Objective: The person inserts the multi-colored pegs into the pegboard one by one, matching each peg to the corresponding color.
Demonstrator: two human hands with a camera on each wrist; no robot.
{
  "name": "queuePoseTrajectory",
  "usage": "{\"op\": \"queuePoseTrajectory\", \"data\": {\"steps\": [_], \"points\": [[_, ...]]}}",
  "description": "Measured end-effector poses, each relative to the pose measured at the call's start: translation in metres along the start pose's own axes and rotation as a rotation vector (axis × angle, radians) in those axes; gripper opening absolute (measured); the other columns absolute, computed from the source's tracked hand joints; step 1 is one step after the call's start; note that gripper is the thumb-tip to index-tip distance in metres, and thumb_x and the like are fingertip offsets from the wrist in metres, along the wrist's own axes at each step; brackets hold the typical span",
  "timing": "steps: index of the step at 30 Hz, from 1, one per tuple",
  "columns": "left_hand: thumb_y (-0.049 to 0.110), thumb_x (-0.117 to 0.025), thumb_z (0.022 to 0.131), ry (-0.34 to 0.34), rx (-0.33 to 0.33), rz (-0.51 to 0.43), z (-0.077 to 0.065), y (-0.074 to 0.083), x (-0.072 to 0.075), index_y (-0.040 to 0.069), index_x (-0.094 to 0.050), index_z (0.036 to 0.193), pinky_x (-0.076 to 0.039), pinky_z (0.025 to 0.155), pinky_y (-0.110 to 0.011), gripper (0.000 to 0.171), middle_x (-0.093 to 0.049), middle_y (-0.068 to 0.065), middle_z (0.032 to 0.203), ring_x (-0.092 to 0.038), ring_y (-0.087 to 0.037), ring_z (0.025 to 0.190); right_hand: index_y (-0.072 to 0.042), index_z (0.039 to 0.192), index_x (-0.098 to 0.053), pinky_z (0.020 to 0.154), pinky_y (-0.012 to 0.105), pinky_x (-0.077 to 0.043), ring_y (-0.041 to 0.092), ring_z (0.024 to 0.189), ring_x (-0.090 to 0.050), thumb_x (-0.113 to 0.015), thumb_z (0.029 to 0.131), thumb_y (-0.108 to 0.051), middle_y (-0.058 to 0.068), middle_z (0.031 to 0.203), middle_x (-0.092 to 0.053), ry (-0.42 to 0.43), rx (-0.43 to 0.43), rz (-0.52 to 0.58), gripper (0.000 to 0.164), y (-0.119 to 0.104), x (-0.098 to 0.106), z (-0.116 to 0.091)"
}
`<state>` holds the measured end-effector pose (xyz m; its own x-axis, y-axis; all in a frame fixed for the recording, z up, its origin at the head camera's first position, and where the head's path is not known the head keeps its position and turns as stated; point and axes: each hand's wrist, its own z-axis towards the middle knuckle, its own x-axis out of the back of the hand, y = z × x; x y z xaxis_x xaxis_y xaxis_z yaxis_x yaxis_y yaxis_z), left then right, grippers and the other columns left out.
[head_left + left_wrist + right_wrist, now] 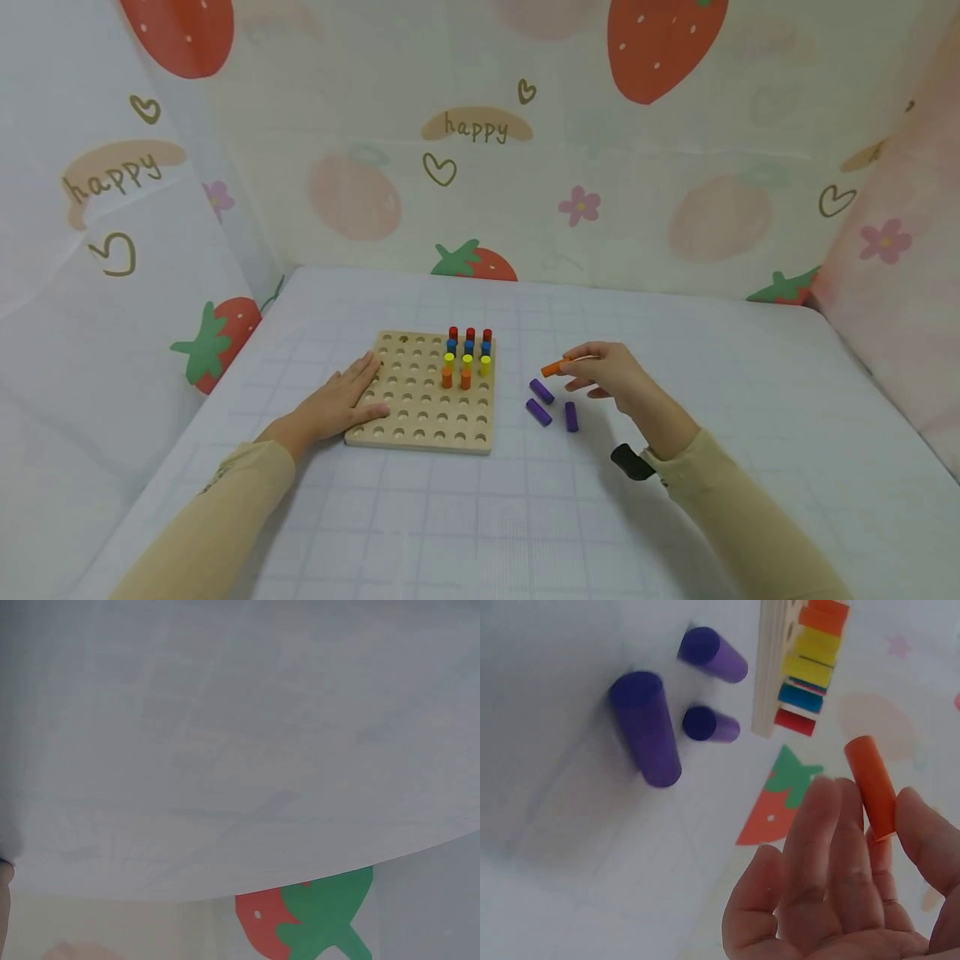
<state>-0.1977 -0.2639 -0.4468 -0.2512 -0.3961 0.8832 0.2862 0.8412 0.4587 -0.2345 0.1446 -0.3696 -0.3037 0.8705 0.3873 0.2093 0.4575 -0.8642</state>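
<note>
A wooden pegboard (420, 417) with rows of holes lies on the table. Toward its right side stand three red pegs (470, 333), three blue pegs (468, 347), three yellow pegs (467, 362) and two orange pegs (466, 380). My left hand (337, 404) rests flat on the board's left edge, fingers straight. Right of the board, my right hand (611, 371) pinches a loose orange peg (871, 787) between thumb and fingers, above the table. Three purple pegs (539, 412) lie on the table just below and left of that hand.
A white tablecloth (450, 525) with a faint grid covers the table. Behind it hangs a printed curtain (637, 167) with strawberries and hearts, and similar cloth encloses both sides. A dark strap piece (632, 462) sticks out from the right sleeve.
</note>
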Motion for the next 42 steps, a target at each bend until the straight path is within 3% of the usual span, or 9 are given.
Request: {"op": "queuePoseTrajectory", "data": {"steps": [3,10,15,19,28,42], "points": [[0.054,-0.052,0.096,0.001,0.001,0.0,-0.001,0.001,0.0,-0.005,-0.013,0.153,-0.007,0.114,-0.058,0.091,-0.005,-0.024,0.16,-0.007,-0.04,0.146,-0.002,0.115,-0.063,0.074,0.032,-0.046,0.018,0.086,-0.068,-0.069,0.091,-0.019,0.007,0.103,-0.072,0.021,-0.011,0.021,0.03,-0.002,-0.009,0.002],[0.055,-0.051,0.096,0.002,0.007,0.009,0.0,0.001,0.0,-0.005,-0.013,0.153,-0.008,0.114,-0.058,0.092,-0.006,-0.023,0.16,-0.008,-0.039,0.146,-0.002,0.122,-0.064,0.08,0.036,-0.046,0.019,0.086,-0.067,-0.068,0.092,-0.017,0.012,0.111,-0.069,0.115,-0.029,0.096,0.033,-0.006,-0.037,0.007],[0.054,-0.052,0.096,0.003,0.01,0.013,0.0,0.0,-0.001,-0.005,-0.013,0.153,-0.008,0.114,-0.058,0.091,-0.006,-0.023,0.16,-0.008,-0.039,0.146,-0.003,0.122,-0.063,0.069,0.03,-0.041,0.015,0.075,-0.067,-0.07,0.091,-0.016,0.013,0.107,-0.071,0.127,-0.019,0.124,0.034,-0.009,-0.054,0.013],[0.055,-0.051,0.096,0.002,0.01,0.013,0.0,0.001,-0.001,-0.005,-0.013,0.153,-0.008,0.114,-0.057,0.091,-0.006,-0.023,0.16,-0.008,-0.039,0.146,-0.004,0.114,-0.066,0.061,0.027,-0.041,0.014,0.068,-0.065,-0.072,0.09,-0.014,0.013,0.102,-0.072,0.129,-0.023,0.105,0.027,-0.012,-0.065,0.017],[0.055,-0.052,0.095,-0.003,0.011,0.007,-0.001,0.004,0.002,-0.005,-0.013,0.153,-0.007,0.114,-0.057,0.092,-0.006,-0.024,0.16,-0.007,-0.039,0.146,-0.003,0.107,-0.068,0.059,0.026,-0.042,0.019,0.07,-0.063,-0.073,0.088,-0.011,0.011,0.104,-0.069,0.115,-0.024,0.099,0.021,-0.014,-0.079,0.024],[0.056,-0.052,0.095,-0.004,0.008,0.006,0.0,0.0,0.0,-0.004,-0.012,0.153,-0.007,0.115,-0.056,0.092,-0.005,-0.023,0.16,-0.006,-0.038,0.146,-0.001,0.103,-0.069,0.074,0.033,-0.054,0.019,0.07,-0.062,-0.074,0.087,-0.007,0.013,0.106,-0.068,0.119,-0.045,0.094,0.018,-0.017,-0.089,0.032]]}}
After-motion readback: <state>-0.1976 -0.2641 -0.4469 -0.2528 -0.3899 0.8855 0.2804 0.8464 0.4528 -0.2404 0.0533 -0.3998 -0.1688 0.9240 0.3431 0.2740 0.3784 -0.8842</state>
